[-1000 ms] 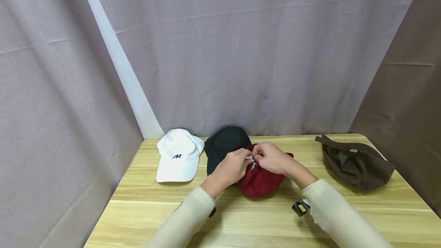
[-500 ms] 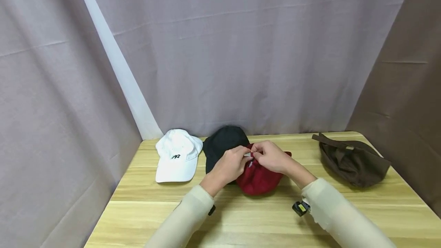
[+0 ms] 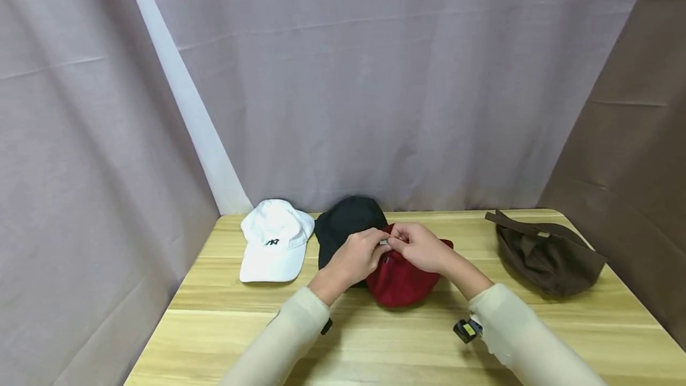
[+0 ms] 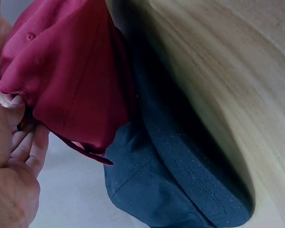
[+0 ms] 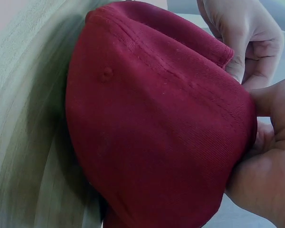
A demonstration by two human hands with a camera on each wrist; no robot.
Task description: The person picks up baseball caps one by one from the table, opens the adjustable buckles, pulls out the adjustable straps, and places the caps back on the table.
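A deep red soft cloth cap [image 3: 404, 285], pinched from both sides

Behind everything hangs a broad greyish-mauve cloth curtain [image 3: 343, 106], and in front of it stretches the pale, wood-grained surface [image 3: 214, 326]. A floppy dark brown fabric hat [image 3: 552, 264] lies well off to the person's right. A rounded black cloth cap [image 3: 345, 225] sits near the back edge, with the red cap just in front, overlapping it from where I stand; I can't tell whether the red one is propped on it. A white cloth cap with a curved brim [image 3: 276, 243] and dark lettering is just left of the black one.

The red cap looks light and limp to me, neither slippery nor fragile, apt to crease and sag wherever nobody supports it. I'd take it by the stitched edge, where the cloth seems firmer, rather than by the slack crown.

That is where the hands are. The left hand [image 3: 356, 255] has thumb and fingers closed on the edge; the right hand [image 3: 420, 247] pinches close beside it, fingertips nearly meeting. Neither is spread. Between them shows a small whitish scrap [image 3: 383, 242], too little visible to name
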